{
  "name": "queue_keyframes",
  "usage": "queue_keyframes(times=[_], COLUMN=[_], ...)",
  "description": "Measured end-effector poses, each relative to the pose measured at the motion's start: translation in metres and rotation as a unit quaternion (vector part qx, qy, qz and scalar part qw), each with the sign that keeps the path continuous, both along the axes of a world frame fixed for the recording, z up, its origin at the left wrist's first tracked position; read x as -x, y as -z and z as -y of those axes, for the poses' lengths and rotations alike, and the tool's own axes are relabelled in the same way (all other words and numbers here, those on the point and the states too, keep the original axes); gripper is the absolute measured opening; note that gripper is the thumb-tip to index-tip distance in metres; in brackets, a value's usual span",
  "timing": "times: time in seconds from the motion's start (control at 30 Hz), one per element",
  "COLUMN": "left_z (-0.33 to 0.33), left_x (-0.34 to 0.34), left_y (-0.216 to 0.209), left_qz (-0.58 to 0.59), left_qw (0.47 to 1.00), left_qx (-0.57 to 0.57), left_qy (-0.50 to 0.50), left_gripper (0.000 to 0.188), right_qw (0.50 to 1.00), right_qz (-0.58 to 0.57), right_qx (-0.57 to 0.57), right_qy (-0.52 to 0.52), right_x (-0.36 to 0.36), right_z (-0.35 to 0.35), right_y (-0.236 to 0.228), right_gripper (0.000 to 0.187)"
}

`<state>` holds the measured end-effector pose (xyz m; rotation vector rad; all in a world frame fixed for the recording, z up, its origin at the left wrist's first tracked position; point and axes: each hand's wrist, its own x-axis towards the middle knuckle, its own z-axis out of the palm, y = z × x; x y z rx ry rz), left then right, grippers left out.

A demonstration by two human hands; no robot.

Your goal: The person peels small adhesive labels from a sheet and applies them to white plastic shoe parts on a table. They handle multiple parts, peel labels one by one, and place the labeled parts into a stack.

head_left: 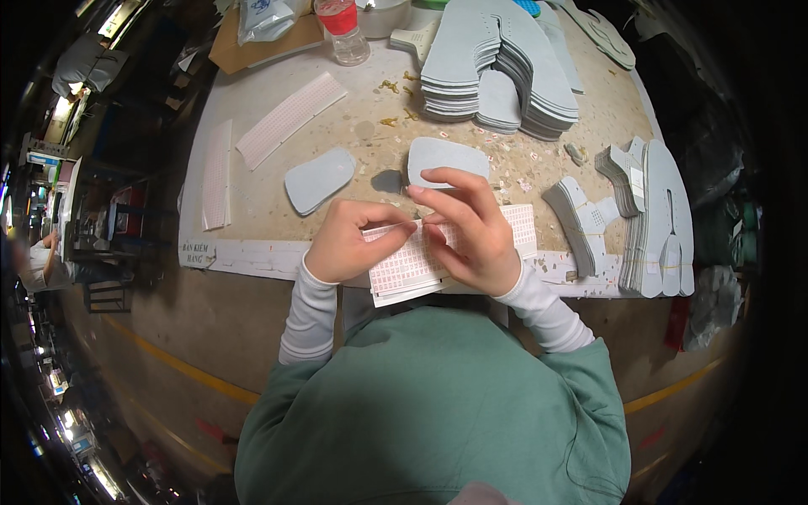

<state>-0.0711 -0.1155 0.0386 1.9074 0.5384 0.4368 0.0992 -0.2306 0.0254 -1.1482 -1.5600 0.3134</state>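
Sheets of small red-printed labels (412, 268) lie slanted at the table's near edge, under both of my hands. My left hand (345, 242) is closed, its thumb and forefinger pinching at the upper edge of the label sheets. Close beside those fingertips, the thumb and a finger of my right hand (473, 231) come together over the sheet, while its other fingers are lifted. Anything between the right fingertips is too small to make out. Just beyond my hands lie a grey rounded pad (446, 156) and, to the left, a small pile of similar pads (320, 179).
Two more label strips (290, 118) (217, 177) lie at the left. Tall stacks of grey shoe-shaped pieces (459, 63) stand at the back. Banded bundles (581, 219) and long grey pieces (665, 227) line the right edge. A clear bottle (349, 46) stands near a cardboard box (261, 44).
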Motion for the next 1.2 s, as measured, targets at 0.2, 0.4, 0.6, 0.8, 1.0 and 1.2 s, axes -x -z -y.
queue_keyframes(times=[0.2, 0.4, 0.6, 0.8, 1.0, 1.2], left_z=[-0.007, -0.026, -0.047, -0.059, -0.061, -0.061], left_x=[0.004, -0.005, -0.049, -0.094, -0.09, -0.092], left_y=[0.01, 0.019, 0.003, 0.019, 0.023, 0.023], left_qz=[-0.04, -0.007, 0.049, 0.03, 0.027, 0.038], left_qw=[0.999, 0.953, 0.952, 0.934, 0.958, 0.952], left_qx=[0.022, -0.302, -0.292, -0.294, -0.228, -0.262], left_qy=[0.0, 0.002, 0.076, 0.199, 0.173, 0.153], left_gripper=[0.017, 0.012, 0.02, 0.041, 0.039, 0.04], right_qw=[0.959, 0.972, 0.958, 0.934, 0.91, 0.958], right_qz=[-0.262, -0.083, 0.215, 0.28, 0.297, 0.202], right_qx=[0.106, 0.179, 0.072, 0.07, 0.044, 0.058], right_qy=[0.008, 0.127, 0.176, 0.211, 0.285, 0.193], right_x=[-0.011, -0.077, -0.088, -0.072, -0.08, -0.086], right_z=[0.004, 0.01, -0.005, -0.014, -0.021, -0.016], right_y=[-0.002, -0.01, 0.0, 0.017, 0.02, 0.019], right_gripper=[0.053, 0.014, 0.009, 0.008, 0.006, 0.006])
